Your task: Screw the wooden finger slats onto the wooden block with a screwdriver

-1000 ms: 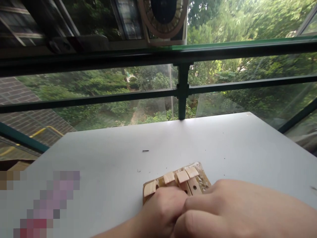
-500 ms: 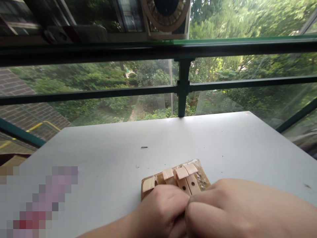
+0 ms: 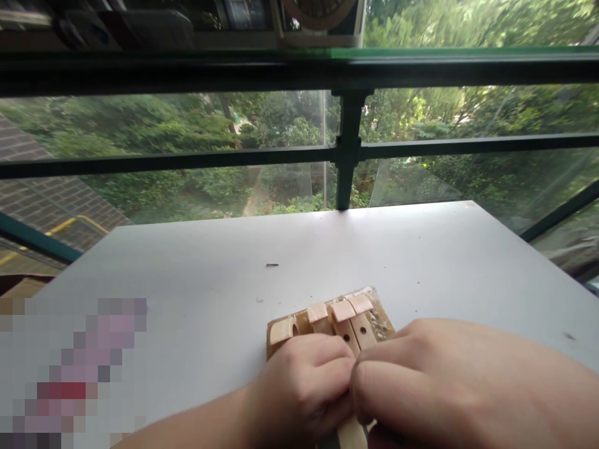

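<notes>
A small brown board (image 3: 381, 312) lies on the table with several pale wooden strips (image 3: 362, 327) on it. The strips have curved, hooked tops, and two of them show a dark hole. My left hand (image 3: 311, 377) is closed over the near part of the strips, its fingers bent in. Below it a pale flat strip end (image 3: 352, 431) sticks out towards me. My right hand (image 3: 430, 380) is closed too, its curled fingers pressed up against the left fingertips. Whatever the right fingers pinch is hidden behind the knuckles.
The white table (image 3: 201, 299) reaches forward to a dark green railing (image 3: 349, 146) with glass panels and trees beyond. A small dark sliver (image 3: 272, 265) lies on the tabletop. At the left, a pixelated pinkish long shape (image 3: 93, 355) cannot be made out.
The whole view has shifted, so the railing, table and board sit slightly higher. A pale strip end now shows below my hands. Both hands stay closed together over the strips.
</notes>
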A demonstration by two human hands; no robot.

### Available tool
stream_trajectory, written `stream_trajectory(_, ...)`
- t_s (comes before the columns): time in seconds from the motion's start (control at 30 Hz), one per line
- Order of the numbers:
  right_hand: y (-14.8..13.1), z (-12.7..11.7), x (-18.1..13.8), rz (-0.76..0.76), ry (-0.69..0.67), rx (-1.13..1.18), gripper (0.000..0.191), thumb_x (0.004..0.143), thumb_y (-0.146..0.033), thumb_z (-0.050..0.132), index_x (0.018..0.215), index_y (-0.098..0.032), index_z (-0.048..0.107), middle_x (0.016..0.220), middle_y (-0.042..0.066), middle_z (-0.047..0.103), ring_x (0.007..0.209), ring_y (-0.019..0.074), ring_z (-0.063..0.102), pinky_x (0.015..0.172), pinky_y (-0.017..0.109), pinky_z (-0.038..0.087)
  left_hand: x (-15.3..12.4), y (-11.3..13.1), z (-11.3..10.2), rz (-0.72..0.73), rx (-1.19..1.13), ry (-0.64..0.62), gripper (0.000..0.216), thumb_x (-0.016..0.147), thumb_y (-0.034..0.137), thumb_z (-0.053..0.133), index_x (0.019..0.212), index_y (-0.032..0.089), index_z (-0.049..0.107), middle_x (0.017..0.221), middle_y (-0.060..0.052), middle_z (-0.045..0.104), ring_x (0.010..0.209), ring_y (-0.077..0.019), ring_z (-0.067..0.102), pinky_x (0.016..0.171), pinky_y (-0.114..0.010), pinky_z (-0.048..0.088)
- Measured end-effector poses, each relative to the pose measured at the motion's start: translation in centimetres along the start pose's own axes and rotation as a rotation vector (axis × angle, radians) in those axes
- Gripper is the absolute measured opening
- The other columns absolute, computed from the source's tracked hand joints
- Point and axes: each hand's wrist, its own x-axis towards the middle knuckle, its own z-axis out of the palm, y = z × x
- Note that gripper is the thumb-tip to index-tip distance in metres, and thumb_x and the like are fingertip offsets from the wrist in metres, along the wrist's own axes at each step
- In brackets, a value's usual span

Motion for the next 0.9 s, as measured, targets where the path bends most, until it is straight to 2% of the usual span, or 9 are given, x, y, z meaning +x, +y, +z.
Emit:
stream_trajectory(0.1, 0.3, -0.2, 0.3, -0.109, 0.083, 0.036, 0.002, 0.094, -0.022, 0.063, 0.096, -0.021, 0.063, 0.089, -0.001, 0.071, 0.075, 0.0115, 0.059, 0.066, 0.024, 0.036, -0.1, 0.2, -0.1, -0.038, 0.028, -0.027, 0.012, 0.09, 0.024, 0.055, 0.08, 0.018, 0.057, 0.074, -0.001, 0.067, 0.065, -0.0126, 0.063, 0.062, -0.022, 0.053)
stream_trajectory(0.2, 0.2, -0.3, 0.5, -0.154, 0.143, 0.062, 0.013, 0.092, -0.013, 0.061, 0.1, -0.023, 0.062, 0.1, -0.001, 0.073, 0.085, 0.0122, 0.063, 0.073, 0.023, 0.04, -0.2, 0.4, -0.3, -0.093, 0.064, -0.069, 0.017, 0.093, 0.028, 0.054, 0.08, 0.019, 0.058, 0.077, -0.003, 0.067, 0.073, -0.0155, 0.067, 0.073, -0.024, 0.058)
stream_trajectory(0.27, 0.0, -0.2, 0.4, -0.156, 0.124, 0.067, 0.02, 0.093, -0.012, 0.058, 0.109, -0.024, 0.063, 0.108, 0.0, 0.074, 0.091, 0.0137, 0.065, 0.077, 0.024, 0.042, -0.1, 0.3, -0.3, -0.089, 0.059, -0.096, 0.017, 0.094, 0.029, 0.053, 0.081, 0.02, 0.058, 0.075, -0.002, 0.066, 0.071, -0.0152, 0.066, 0.072, -0.024, 0.057)
stream_trajectory(0.33, -0.2, -0.2, 0.2, -0.127, 0.082, 0.066, 0.023, 0.095, -0.016, 0.058, 0.115, -0.025, 0.064, 0.11, 0.002, 0.075, 0.091, 0.0147, 0.067, 0.078, 0.025, 0.044, 0.0, 0.2, -0.3, -0.07, 0.049, -0.076, 0.016, 0.094, 0.027, 0.052, 0.081, 0.019, 0.057, 0.074, -0.002, 0.066, 0.068, -0.0137, 0.065, 0.064, -0.022, 0.054)
stream_trajectory(0.47, 0.0, -0.2, -0.3, -0.032, 0.043, 0.045, 0.02, 0.094, -0.023, 0.063, 0.113, -0.027, 0.066, 0.108, -0.001, 0.075, 0.087, 0.0147, 0.067, 0.074, 0.024, 0.042, 0.2, 0.2, -0.2, -0.01, 0.029, 0.003, 0.009, 0.09, 0.022, 0.053, 0.082, 0.018, 0.054, 0.07, -0.001, 0.063, 0.059, -0.0104, 0.06, 0.053, -0.02, 0.045)
stream_trajectory(0.53, 0.3, -0.3, -0.5, -0.035, 0.05, 0.015, 0.02, 0.094, -0.025, 0.066, 0.114, -0.029, 0.065, 0.104, -0.004, 0.074, 0.08, 0.0126, 0.064, 0.07, 0.023, 0.04, 0.3, 0.3, -0.2, 0.006, 0.012, -0.021, 0.006, 0.089, 0.023, 0.053, 0.085, 0.018, 0.054, 0.069, 0.0, 0.063, 0.059, -0.0109, 0.06, 0.053, -0.02, 0.046)
stream_trajectory(0.63, 0.8, -0.5, -0.4, -0.144, 0.078, -0.027, 0.023, 0.097, -0.023, 0.063, 0.118, -0.032, 0.063, 0.093, -0.008, 0.071, 0.066, 0.0086, 0.055, 0.065, 0.02, 0.037, -0.1, 0.4, -0.1, -0.045, 0.026, -0.031, 0.006, 0.089, 0.024, 0.056, 0.087, 0.018, 0.057, 0.073, -0.001, 0.067, 0.064, -0.0122, 0.064, 0.056, -0.021, 0.049)
stream_trajectory(0.77, 0.7, -0.5, -0.2, -0.173, 0.045, -0.006, 0.016, 0.1, -0.022, 0.06, 0.115, -0.027, 0.061, 0.102, -0.005, 0.073, 0.08, 0.0093, 0.063, 0.067, 0.02, 0.038, -0.8, 0.0, 0.0, -0.022, 0.097, -0.006, 0.012, 0.087, 0.03, 0.059, 0.085, 0.019, 0.06, 0.078, -0.003, 0.068, 0.071, -0.0156, 0.066, 0.065, -0.024, 0.054)
stream_trajectory(0.9, 0.1, -0.3, -0.1, -0.113, 0.018, 0.02, 0.016, 0.096, -0.019, 0.061, 0.111, -0.024, 0.065, 0.106, -0.002, 0.074, 0.087, 0.0131, 0.066, 0.074, 0.023, 0.04, -0.8, -0.5, -0.1, -0.043, 0.121, -0.118, 0.014, 0.09, 0.031, 0.055, 0.085, 0.02, 0.059, 0.076, -0.003, 0.067, 0.072, -0.0162, 0.066, 0.07, -0.025, 0.057)
